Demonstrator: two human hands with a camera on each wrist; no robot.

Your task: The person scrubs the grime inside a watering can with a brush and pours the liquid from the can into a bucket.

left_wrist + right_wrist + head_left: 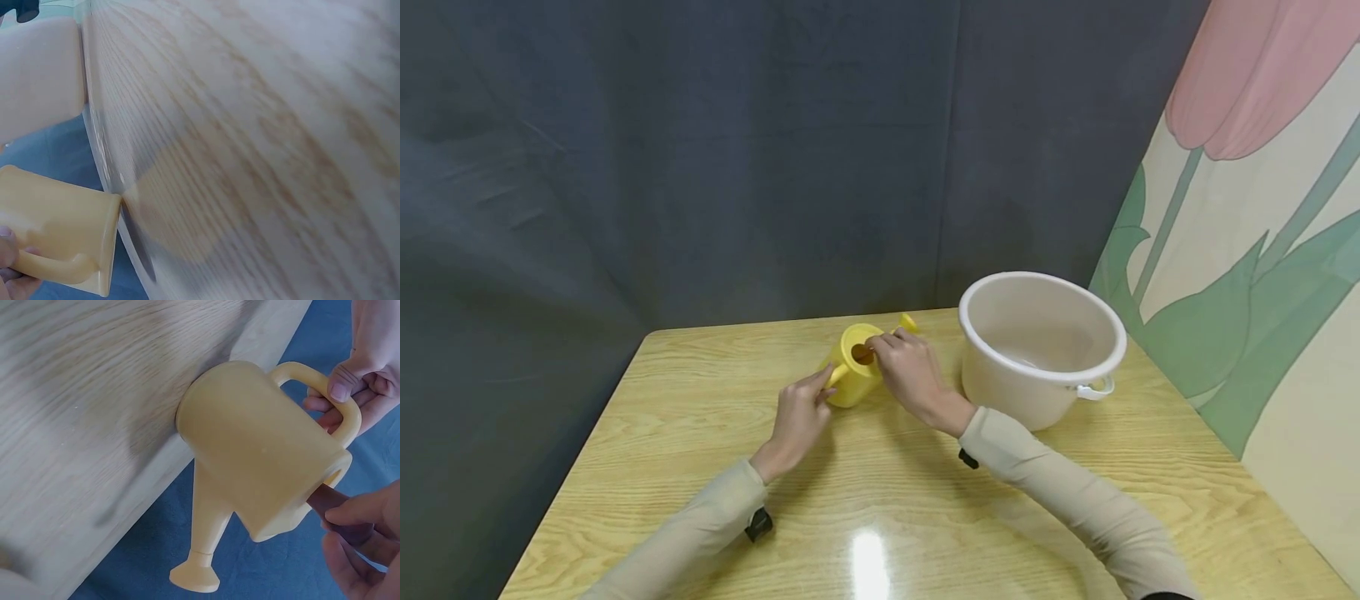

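Watering can (854,390) shows plain yellow sides between the hands (799,417) (913,377).

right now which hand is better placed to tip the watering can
Probably the left hand: it holds the handle of the watering can; the right hand is occupied, pinching a brown piece.

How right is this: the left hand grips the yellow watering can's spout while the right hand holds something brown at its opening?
Partly: the right wrist view shows the left hand gripping the watering can by its handle, not its spout. The rest stands.
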